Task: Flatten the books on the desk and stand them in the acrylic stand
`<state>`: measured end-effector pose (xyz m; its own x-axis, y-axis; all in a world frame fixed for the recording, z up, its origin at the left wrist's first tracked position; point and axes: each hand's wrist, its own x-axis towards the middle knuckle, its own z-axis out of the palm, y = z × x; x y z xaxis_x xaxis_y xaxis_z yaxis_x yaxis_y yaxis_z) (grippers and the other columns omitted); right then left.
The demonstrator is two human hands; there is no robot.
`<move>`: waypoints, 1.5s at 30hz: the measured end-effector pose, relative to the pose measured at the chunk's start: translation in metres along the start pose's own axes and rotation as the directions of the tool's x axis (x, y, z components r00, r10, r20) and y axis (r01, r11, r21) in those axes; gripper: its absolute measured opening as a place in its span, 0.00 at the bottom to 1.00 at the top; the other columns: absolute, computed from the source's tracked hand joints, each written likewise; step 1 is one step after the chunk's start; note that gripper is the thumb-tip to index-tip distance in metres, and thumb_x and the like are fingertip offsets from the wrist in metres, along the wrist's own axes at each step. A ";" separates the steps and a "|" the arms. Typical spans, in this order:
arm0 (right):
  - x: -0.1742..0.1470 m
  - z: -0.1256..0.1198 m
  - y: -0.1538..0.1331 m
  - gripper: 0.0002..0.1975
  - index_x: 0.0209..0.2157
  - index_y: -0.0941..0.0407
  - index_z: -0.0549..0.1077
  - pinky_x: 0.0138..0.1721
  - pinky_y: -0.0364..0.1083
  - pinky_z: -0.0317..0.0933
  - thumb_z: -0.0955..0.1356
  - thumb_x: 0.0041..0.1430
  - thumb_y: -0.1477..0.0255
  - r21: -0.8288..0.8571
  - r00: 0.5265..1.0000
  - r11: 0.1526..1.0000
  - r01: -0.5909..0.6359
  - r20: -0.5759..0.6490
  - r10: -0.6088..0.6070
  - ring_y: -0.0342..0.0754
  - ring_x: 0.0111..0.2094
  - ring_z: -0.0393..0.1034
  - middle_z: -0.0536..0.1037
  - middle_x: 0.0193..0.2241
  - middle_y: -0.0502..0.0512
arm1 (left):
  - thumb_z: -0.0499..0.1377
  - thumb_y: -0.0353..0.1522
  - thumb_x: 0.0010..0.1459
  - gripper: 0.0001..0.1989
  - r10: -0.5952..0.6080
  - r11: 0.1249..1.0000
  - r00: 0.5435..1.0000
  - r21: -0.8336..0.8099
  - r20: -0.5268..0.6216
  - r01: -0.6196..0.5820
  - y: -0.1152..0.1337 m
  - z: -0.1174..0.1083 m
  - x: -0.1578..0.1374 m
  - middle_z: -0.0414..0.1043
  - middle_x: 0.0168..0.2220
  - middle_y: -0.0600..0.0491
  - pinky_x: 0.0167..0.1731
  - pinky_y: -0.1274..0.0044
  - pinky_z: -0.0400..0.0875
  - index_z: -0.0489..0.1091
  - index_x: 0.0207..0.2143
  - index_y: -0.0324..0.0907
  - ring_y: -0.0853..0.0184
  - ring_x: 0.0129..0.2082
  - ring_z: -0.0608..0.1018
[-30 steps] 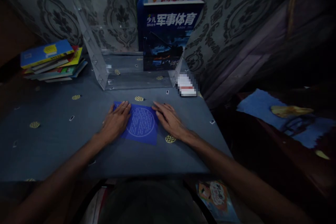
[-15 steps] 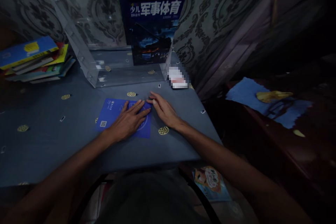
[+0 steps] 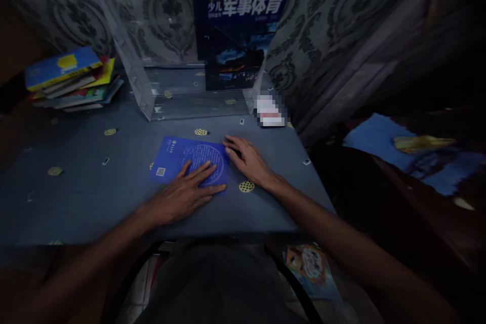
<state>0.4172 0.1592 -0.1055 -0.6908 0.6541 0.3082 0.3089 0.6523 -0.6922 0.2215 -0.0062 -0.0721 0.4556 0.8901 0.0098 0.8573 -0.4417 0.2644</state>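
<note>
A flat blue printed sheet, with white lettering, a circle of text and a QR code, lies on the grey patterned tablecloth. My left hand rests on its lower right part with the fingers spread. Part of the sheet is covered by that hand. My right hand is at the sheet's upper right corner, side-on to the table, fingers loosely stretched out and the fingertips at the edge. Neither hand grips anything.
A clear acrylic stand holds a dark book upright, another behind it. Stacked books lie at the left, a blurred-out white item beside the stand. Right of the table is a blue cloth; a colourful book lies below.
My left hand has slid down toward the sheet's near edge, uncovering more of the printed circle. My right hand stays near the corner. The whole view has shifted a little.
</note>
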 end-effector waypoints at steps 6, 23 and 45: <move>0.001 0.000 0.003 0.19 0.57 0.55 0.72 0.59 0.64 0.65 0.62 0.69 0.65 -0.048 0.999 0.998 0.042 -0.007 -0.043 0.58 0.56 0.73 0.80 0.51 0.61 | 0.49 0.36 0.73 0.23 -0.154 0.987 0.987 0.036 -0.049 0.156 -0.010 0.001 -0.044 0.49 0.73 0.51 0.70 0.53 0.47 0.57 0.68 0.58 0.58 0.72 0.54; 0.030 0.034 -0.028 0.19 0.59 0.56 0.72 0.66 0.65 0.56 0.61 0.71 0.71 -0.211 0.893 0.885 0.415 0.282 -0.351 0.57 0.65 0.64 0.76 0.58 0.63 | 0.46 0.37 0.73 0.24 -0.414 0.874 0.885 0.180 -0.211 0.451 -0.026 0.022 -0.107 0.57 0.70 0.44 0.67 0.52 0.53 0.59 0.68 0.51 0.55 0.69 0.63; 0.028 0.078 -0.081 0.23 0.67 0.57 0.62 0.72 0.60 0.44 0.60 0.74 0.68 -0.116 0.783 0.866 0.487 0.498 -0.373 0.52 0.71 0.50 0.63 0.68 0.62 | 0.44 0.38 0.74 0.22 -0.382 0.876 0.874 0.185 -0.300 0.447 -0.024 0.026 -0.107 0.60 0.69 0.45 0.67 0.54 0.53 0.64 0.65 0.49 0.58 0.68 0.65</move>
<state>0.3216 0.0948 -0.0913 -0.9815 0.0779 0.1749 0.0071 0.9275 -0.3737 0.1585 -0.0935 -0.1050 -0.0016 0.9805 0.1966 0.9983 -0.0099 0.0579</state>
